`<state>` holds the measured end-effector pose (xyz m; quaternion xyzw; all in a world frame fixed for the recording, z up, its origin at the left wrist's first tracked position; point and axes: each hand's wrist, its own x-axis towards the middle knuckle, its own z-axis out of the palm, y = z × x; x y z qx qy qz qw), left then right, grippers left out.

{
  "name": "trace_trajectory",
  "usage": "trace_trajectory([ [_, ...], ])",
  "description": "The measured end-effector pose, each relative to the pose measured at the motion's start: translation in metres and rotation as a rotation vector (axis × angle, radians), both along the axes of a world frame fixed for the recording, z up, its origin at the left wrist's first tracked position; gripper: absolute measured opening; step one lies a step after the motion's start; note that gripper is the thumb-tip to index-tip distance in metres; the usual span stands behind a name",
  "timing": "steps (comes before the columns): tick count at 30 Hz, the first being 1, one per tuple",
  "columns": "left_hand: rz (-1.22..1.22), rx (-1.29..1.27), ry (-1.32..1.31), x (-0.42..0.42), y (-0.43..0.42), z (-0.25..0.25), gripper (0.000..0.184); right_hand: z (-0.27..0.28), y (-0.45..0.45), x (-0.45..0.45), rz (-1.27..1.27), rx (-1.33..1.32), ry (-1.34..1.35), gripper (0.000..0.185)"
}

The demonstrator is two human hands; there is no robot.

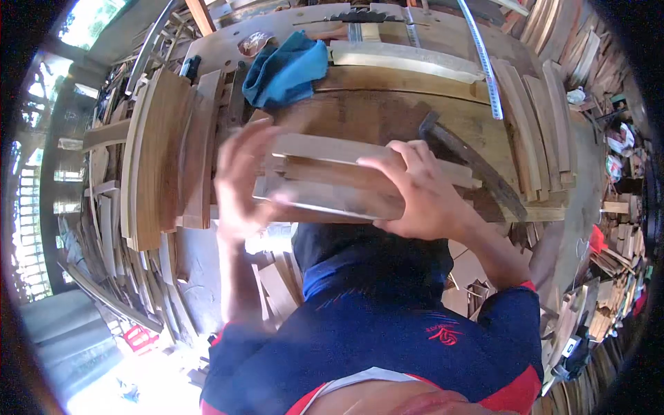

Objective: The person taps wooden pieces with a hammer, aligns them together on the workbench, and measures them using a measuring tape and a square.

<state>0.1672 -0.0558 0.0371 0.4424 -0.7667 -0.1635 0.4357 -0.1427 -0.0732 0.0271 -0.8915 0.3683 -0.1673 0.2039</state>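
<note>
A small assembly of pale wooden strips point(332, 173), with a darker gap between two lighter pieces, is held near the front edge of the workbench point(360, 114). My right hand point(422, 190) grips its right part, fingers over the top and thumb at the near edge. At the left end is my left hand point(245, 180), blurred by motion, its fingers and thumb spread apart around that end; whether it touches the wood is unclear. A dark metal-like square point(477, 166) lies on the bench just right of my right hand.
A blue cloth point(287, 69) lies at the back left, beside a long pale board point(408, 59). Stacked boards point(159, 159) stand left, and more point(529, 131) right. A measuring tape point(484, 62) and a toothed saw blade point(356, 16) are at the back.
</note>
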Motion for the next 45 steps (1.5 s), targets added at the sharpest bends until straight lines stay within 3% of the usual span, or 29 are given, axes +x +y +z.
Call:
trace_trajectory([
  [2, -0.03, 0.005, -0.485, -0.024, 0.003, 0.006, 0.092, -0.001, -0.004, 0.001, 0.013, -0.001, 0.002, 0.087],
  [8, -0.061, 0.151, -0.687, -0.051, -0.016, -0.007, 0.112, -0.007, -0.003, 0.0, -0.029, -0.019, -0.05, 0.082],
  [13, -0.065, 0.19, -0.675, -0.048, -0.018, -0.009, 0.112, 0.007, -0.013, -0.05, -0.164, -0.145, -0.166, 0.057],
  [15, -0.048, 0.196, -0.692, -0.048, -0.015, -0.008, 0.113, 0.003, -0.011, -0.083, -0.415, -0.189, -0.175, 0.045],
  [18, -0.018, 0.203, -0.719, -0.048, -0.012, -0.006, 0.117, -0.012, 0.003, -0.121, -0.589, -0.128, -0.05, 0.042],
  [24, -0.004, 0.211, -0.712, -0.049, -0.009, -0.007, 0.118, -0.029, 0.022, -0.151, -0.672, -0.001, 0.083, 0.035],
  [31, -0.006, 0.236, -0.694, -0.051, -0.009, -0.004, 0.118, -0.012, 0.018, -0.16, -0.713, -0.227, 0.049, 0.033],
  [35, 0.031, 0.206, -0.736, -0.058, -0.008, -0.003, 0.118, 0.024, -0.013, -0.16, -0.816, -0.247, 0.024, 0.038],
  [41, -0.021, 0.135, -0.667, -0.072, -0.01, -0.012, 0.118, 0.025, -0.114, -0.188, -0.821, -0.395, 0.132, 0.039],
  [45, -0.02, 0.119, -0.638, -0.076, -0.011, -0.019, 0.117, -0.005, -0.15, -0.231, -0.91, -0.562, 0.256, 0.037],
])
